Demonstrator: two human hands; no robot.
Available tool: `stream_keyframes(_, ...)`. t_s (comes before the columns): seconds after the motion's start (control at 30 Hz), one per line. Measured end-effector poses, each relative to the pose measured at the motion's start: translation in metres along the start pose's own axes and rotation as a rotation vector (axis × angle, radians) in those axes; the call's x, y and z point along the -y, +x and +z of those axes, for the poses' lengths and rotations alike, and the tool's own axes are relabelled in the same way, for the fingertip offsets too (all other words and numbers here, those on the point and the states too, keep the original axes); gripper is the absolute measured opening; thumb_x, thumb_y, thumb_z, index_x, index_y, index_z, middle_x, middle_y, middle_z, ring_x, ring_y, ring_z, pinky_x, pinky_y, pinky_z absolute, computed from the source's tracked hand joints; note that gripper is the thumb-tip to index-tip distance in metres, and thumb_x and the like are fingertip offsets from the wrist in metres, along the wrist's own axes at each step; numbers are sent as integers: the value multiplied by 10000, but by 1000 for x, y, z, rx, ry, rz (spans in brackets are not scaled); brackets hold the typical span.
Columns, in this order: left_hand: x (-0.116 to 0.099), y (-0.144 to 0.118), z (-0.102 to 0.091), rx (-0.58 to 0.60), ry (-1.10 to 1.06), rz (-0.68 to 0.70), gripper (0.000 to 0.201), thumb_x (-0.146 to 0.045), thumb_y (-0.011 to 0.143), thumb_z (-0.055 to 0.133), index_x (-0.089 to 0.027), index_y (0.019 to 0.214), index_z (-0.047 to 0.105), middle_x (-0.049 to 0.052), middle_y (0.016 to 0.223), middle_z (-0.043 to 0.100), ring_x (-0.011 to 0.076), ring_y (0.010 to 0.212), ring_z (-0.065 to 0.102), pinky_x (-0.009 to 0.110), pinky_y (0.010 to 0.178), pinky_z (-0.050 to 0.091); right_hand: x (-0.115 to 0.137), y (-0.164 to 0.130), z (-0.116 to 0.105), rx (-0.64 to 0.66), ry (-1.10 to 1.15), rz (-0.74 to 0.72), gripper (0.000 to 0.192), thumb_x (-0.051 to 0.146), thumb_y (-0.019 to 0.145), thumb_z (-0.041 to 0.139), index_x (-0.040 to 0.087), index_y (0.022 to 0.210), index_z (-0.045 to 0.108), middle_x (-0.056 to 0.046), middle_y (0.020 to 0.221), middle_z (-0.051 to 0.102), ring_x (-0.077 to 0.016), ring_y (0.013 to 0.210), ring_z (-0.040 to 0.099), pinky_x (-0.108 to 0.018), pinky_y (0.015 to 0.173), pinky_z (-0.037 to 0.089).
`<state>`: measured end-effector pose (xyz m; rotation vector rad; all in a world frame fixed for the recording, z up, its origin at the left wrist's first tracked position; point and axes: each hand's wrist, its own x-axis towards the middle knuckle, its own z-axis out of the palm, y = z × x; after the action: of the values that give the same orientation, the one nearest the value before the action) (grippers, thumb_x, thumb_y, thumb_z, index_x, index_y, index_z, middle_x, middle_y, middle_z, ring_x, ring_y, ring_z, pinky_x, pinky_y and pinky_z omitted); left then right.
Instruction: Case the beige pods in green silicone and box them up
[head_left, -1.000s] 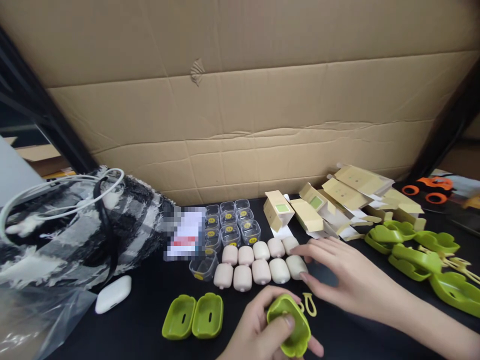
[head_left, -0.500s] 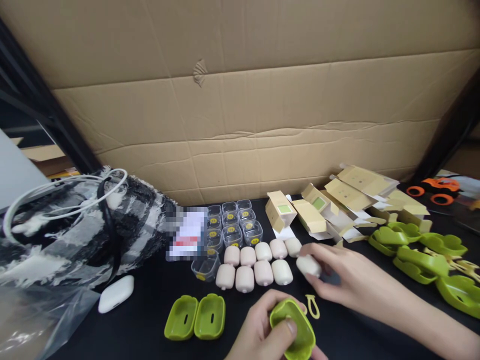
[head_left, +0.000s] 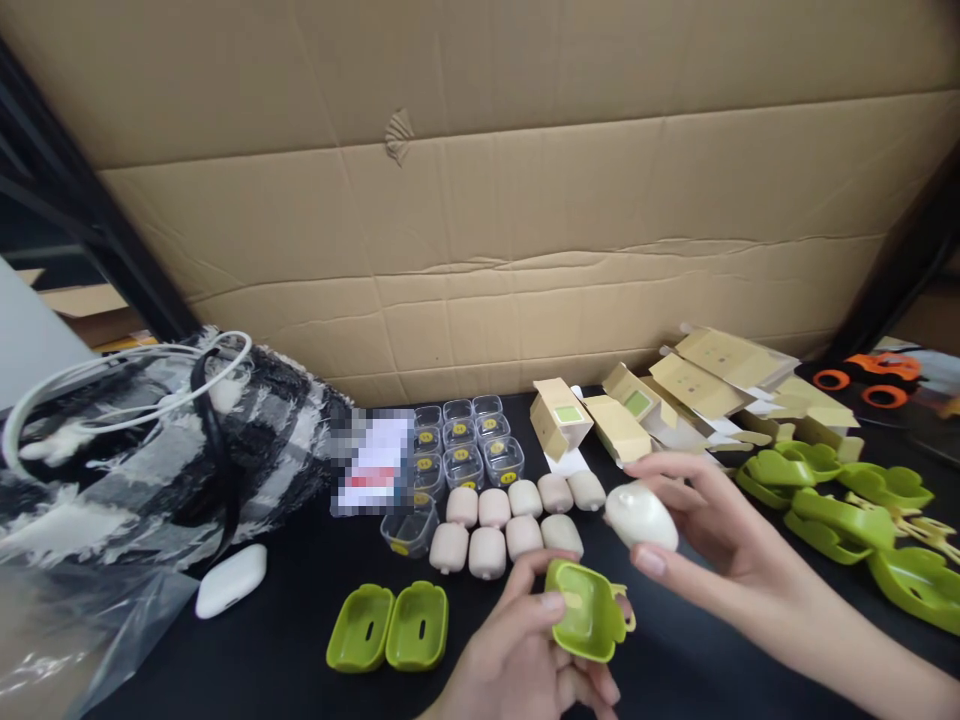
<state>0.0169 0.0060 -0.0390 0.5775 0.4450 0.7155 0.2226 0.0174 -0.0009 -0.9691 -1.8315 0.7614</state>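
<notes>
Right hand [head_left: 720, 540] is now clamped on one cream pod [head_left: 640, 516], thumb below and fingers above, and holds it lifted clear of the bench [head_left: 285, 640]. A second ago this hand lay flat at the right end of the pod rows; half a second ago it had closed on the end pod at bench level. The front row of cream pods [head_left: 504, 545] has lost that piece and now counts four, just left of the right hand.

Left hand [head_left: 525, 650] is closed around a green shell [head_left: 586, 612], thumb pressed on its near rim. The shell has been turned since the earlier pictures: its hollow now faces up and toward the right hand, where before it was cupped lower in the palm. Pod and shell stand near each other but apart, the pod above and to the right of the shell's mouth.

Judgement: the pick is complete and both parts are presented for mating; the pod is not yet in the shell.

An open pair of green shells [head_left: 388, 627] lies left of the left hand. Folded cartons [head_left: 622, 425] lie beyond the right hand.
</notes>
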Motion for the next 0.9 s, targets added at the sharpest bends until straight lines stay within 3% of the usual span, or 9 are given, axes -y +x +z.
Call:
stream_keyframes(0.1,5,1,-5,106,-80,25,312,-288,762,643,-251,1008,456,46,947,723,161,722,703,333,716,489,6,-7,7,25,-141,-146,357,227,848,651,332,1144,483,-5,1123,624,-148,1065,612,-220,879,519)
stream_keyframes(0.2,10,1,-8,156,-133,40,302,-285,784,598,-263,1062,481,28,938,715,146,716,689,294,701,466,13,-9,13,127,-258,-307,350,204,855,651,286,1164,509,-21,1122,654,-140,1045,628,-193,883,513)
stream_keyframes(0.27,11,1,-8,123,-180,26,329,-299,775,608,-247,1087,516,14,942,700,122,729,658,233,657,429,18,-8,17,175,-331,-405,375,222,861,658,253,1204,510,-31,1111,685,-141,1023,644,-190,887,512)
stream_keyframes(0.37,10,1,-6,48,-197,-37,322,-367,776,647,-223,1054,574,-19,821,667,85,647,581,178,544,339,22,-8,19,148,-410,-488,384,236,879,636,204,1242,516,-66,1130,696,-155,1048,640,-210,913,504)
stream_keyframes(0.5,7,1,-3,42,-135,-87,342,-466,788,652,-218,1020,612,-41,642,596,64,494,455,192,507,257,21,-10,20,168,-472,-486,364,222,882,618,185,1238,551,-79,1120,697,-166,1021,646,-232,863,537)
stream_keyframes(0.63,6,2,1,54,-216,-113,306,-392,750,704,-172,950,630,-36,663,564,70,558,452,186,562,268,19,-12,22,217,-501,-473,424,184,821,682,179,1230,570,-80,1120,695,-188,1023,640,-265,875,540)
stream_keyframes(0.77,9,3,2,90,-257,-90,240,-353,708,723,-172,834,628,-37,673,555,92,590,458,206,580,280,18,-12,26,169,-478,-417,481,138,773,703,205,1230,570,-56,1106,697,-191,1034,633,-275,891,530)
stream_keyframes(0.9,9,3,3,65,-288,-118,271,-330,654,742,-171,847,638,-26,740,558,120,679,475,221,621,301,17,-14,28,185,-392,-381,480,281,765,753,214,1208,583,-60,1075,700,-201,1022,638,-277,893,530)
